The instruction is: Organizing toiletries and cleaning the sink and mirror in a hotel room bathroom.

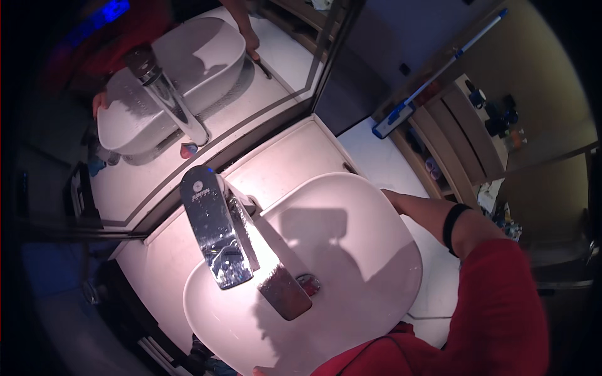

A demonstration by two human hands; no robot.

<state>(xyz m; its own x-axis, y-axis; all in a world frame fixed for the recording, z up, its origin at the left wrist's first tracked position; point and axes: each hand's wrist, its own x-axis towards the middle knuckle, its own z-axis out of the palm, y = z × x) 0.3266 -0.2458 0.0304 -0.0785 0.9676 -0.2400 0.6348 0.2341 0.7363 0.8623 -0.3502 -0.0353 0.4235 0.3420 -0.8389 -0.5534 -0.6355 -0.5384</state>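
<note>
A white ceramic vessel basin (pixel 390 263) stands before me, with a chrome mixer tap (pixel 282 286) over its drain plug (pixel 309 285). My right arm reaches round the basin's right end, and my right hand (pixel 391 199) is mostly hidden behind the rim. In the mirror (pixel 221 113), that hand's fingers meet one end of a slim dark object at the counter's edge; directly, a dark bit (pixel 349 168) of it shows past the rim. Only a fingertip of my left hand (pixel 257 371) appears at the bottom, by the near rim. The mirror shows this hand at the basin's edge.
A pale counter (pixel 287 155) carries the basin below the mirror. To the right, a flat mop (pixel 394 119) leans near wooden drawers (pixel 451 136) with small bottles on top. Dark items (pixel 202 350) crowd the counter's left side. The tap lever (pixel 214 230) juts over the basin.
</note>
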